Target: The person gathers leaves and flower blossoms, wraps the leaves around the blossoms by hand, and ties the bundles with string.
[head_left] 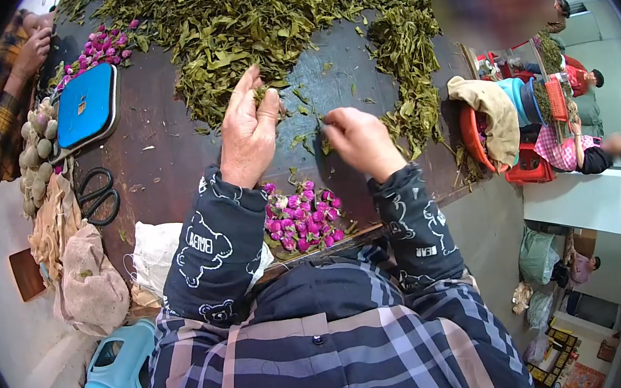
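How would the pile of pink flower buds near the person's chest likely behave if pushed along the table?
The pink flower buds are small, round and loose, so they would probably scatter and roll, not slide together. They look dried and light, likely crushable. Lying near the table edge, some might drop off.

Bare dark table (159, 146) is showing left of the left hand (248, 132), in the middle left of the frame, so a hand could pass there. The big heap of dried leaves (259, 16) is blocking the top. Scissors (98, 194) and a blue scale (88, 106) are standing at the left edge. Pink flower buds (302, 222) are filling the near edge between both sleeves.
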